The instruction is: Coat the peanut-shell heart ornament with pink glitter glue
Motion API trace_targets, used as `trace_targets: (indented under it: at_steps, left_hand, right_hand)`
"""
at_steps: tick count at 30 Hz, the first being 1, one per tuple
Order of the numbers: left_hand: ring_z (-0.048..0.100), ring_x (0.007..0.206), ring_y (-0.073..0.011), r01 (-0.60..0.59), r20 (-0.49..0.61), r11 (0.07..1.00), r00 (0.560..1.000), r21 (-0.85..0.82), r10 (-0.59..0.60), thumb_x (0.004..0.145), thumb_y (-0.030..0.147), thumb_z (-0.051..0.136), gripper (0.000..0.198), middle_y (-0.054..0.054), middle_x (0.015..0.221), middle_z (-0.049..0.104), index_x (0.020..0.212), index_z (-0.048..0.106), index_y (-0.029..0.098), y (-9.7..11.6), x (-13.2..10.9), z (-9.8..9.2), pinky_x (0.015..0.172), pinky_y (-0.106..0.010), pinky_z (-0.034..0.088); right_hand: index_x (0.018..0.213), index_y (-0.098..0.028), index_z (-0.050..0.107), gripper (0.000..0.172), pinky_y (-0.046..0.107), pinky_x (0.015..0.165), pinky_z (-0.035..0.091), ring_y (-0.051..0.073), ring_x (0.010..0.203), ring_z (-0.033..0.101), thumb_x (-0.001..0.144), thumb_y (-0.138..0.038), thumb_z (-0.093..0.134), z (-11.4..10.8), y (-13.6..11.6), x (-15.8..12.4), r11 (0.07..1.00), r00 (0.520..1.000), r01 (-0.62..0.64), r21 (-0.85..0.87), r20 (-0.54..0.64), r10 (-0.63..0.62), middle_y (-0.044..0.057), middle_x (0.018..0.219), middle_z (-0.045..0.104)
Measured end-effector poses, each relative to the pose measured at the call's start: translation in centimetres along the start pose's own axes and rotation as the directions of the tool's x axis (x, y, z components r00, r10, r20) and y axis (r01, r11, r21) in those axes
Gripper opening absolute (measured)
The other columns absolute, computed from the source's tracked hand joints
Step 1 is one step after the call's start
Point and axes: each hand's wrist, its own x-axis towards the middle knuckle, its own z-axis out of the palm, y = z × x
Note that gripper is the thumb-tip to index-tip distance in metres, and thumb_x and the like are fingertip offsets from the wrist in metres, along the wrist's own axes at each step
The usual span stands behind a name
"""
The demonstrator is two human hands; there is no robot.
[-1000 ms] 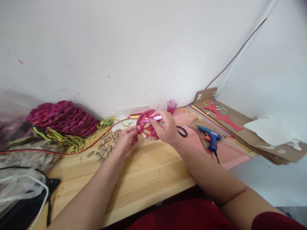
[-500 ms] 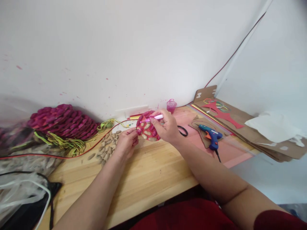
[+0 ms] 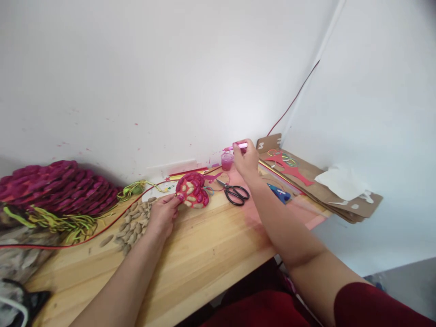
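Note:
My left hand (image 3: 165,214) pinches the lower left edge of a round red piece (image 3: 195,192) covered in peanut shells, some painted magenta and some bare. It is held tilted just over the table. At the back, my right hand (image 3: 248,162) is closed round a slim paintbrush (image 3: 241,146) with a white and pink handle. The brush's magenta tip points left, at about the rim of a small clear cup of pink paint (image 3: 227,162). Black-handled scissors (image 3: 235,193) lie between the hands.
Loose peanuts (image 3: 134,225) lie left of my left hand. Further left is a stack of magenta peanut pieces (image 3: 61,186) with yellow-green cords (image 3: 78,225). On the right are a blue glue gun (image 3: 279,193), partly behind my forearm, and cardboard sheets (image 3: 361,204). A red cable (image 3: 112,221) crosses the table.
My right hand has carried the paintbrush from the peanut piece to the paint cup. The left hand still holds the piece. The view has swung right, and the scissors now show fully.

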Motion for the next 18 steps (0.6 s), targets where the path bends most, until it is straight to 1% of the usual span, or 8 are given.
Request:
trace_targets:
  at_steps: [1, 3, 5, 7, 10, 14, 18]
  left_hand:
    - [0.029, 0.041, -0.0031, -0.007, 0.007, 1.000, 1.000, 0.002, 0.007, 0.044, 0.036, 0.092, 0.038, 0.004, 0.051, 0.052, 0.066, 0.070, 0.013, 0.0, 0.0, 0.0, 0.041, -0.020, 0.017]
    - [0.028, 0.041, -0.0032, -0.020, 0.028, 1.000, 0.999, 0.009, 0.020, 0.045, 0.037, 0.092, 0.039, 0.004, 0.051, 0.052, 0.067, 0.071, 0.013, 0.0, 0.0, 0.0, 0.041, -0.020, 0.017]
    - [0.028, 0.040, -0.0032, -0.023, 0.032, 1.000, 0.999, 0.019, 0.023, 0.044, 0.040, 0.093, 0.042, 0.005, 0.050, 0.051, 0.067, 0.072, 0.013, 0.1, 0.0, 0.1, 0.041, -0.020, 0.016]
    - [0.028, 0.040, -0.0032, -0.022, 0.020, 0.999, 1.000, 0.023, 0.021, 0.041, 0.042, 0.094, 0.046, 0.005, 0.049, 0.050, 0.069, 0.073, 0.013, 0.1, 0.0, 0.1, 0.040, -0.020, 0.017]
    - [0.028, 0.040, -0.0030, -0.019, 0.014, 1.000, 1.000, 0.019, 0.019, 0.039, 0.043, 0.096, 0.051, 0.006, 0.048, 0.049, 0.072, 0.075, 0.012, 0.1, -0.1, 0.2, 0.040, -0.019, 0.017]
    - [0.028, 0.041, -0.0027, -0.022, 0.023, 1.000, 1.000, 0.019, 0.021, 0.040, 0.044, 0.097, 0.050, 0.006, 0.048, 0.047, 0.070, 0.074, 0.011, 0.2, -0.1, 0.1, 0.040, -0.019, 0.017]
    - [0.028, 0.041, -0.0028, -0.040, 0.034, 0.999, 0.999, 0.016, 0.039, 0.042, 0.045, 0.097, 0.049, 0.005, 0.050, 0.050, 0.070, 0.074, 0.011, 0.1, -0.1, 0.0, 0.040, -0.019, 0.018]
  right_hand:
    - [0.110, -0.021, 0.060, 0.029, 0.030, 0.084, 0.049, 0.021, 0.094, 0.069, 0.103, -0.042, 0.041, -0.1, 0.4, 1.0, 0.993, 0.999, -0.014, -0.117, 0.033, 0.017, 0.007, 0.103, 0.076]
    - [0.115, -0.021, 0.062, 0.032, 0.033, 0.090, 0.048, 0.023, 0.104, 0.067, 0.103, -0.041, 0.040, -0.1, 1.2, 2.7, 0.930, 0.987, -0.044, -0.365, 0.127, 0.097, 0.010, 0.109, 0.076]
    - [0.110, -0.021, 0.067, 0.030, 0.038, 0.094, 0.046, 0.028, 0.110, 0.064, 0.099, -0.041, 0.049, 0.4, 2.0, 3.8, 0.883, 0.971, -0.065, -0.464, 0.176, 0.164, 0.012, 0.111, 0.076]
    - [0.103, -0.021, 0.072, 0.027, 0.043, 0.097, 0.045, 0.031, 0.116, 0.061, 0.095, -0.041, 0.056, 1.3, 2.6, 4.4, 0.855, 0.953, -0.078, -0.512, 0.213, 0.214, 0.014, 0.111, 0.076]
    - [0.096, -0.022, 0.075, 0.025, 0.047, 0.098, 0.044, 0.034, 0.122, 0.057, 0.089, -0.042, 0.063, 2.8, 3.3, 4.7, 0.826, 0.922, -0.070, -0.560, 0.280, 0.268, 0.014, 0.113, 0.075]
    - [0.099, -0.019, 0.077, 0.028, 0.049, 0.099, 0.043, 0.037, 0.127, 0.053, 0.084, -0.041, 0.068, 4.1, 3.7, 5.0, 0.799, 0.885, -0.055, -0.598, 0.342, 0.317, 0.016, 0.115, 0.075]
    - [0.103, -0.020, 0.077, 0.030, 0.048, 0.100, 0.042, 0.036, 0.128, 0.052, 0.086, -0.041, 0.064, 4.6, 3.7, 5.3, 0.787, 0.880, -0.054, -0.615, 0.342, 0.328, 0.017, 0.117, 0.074]
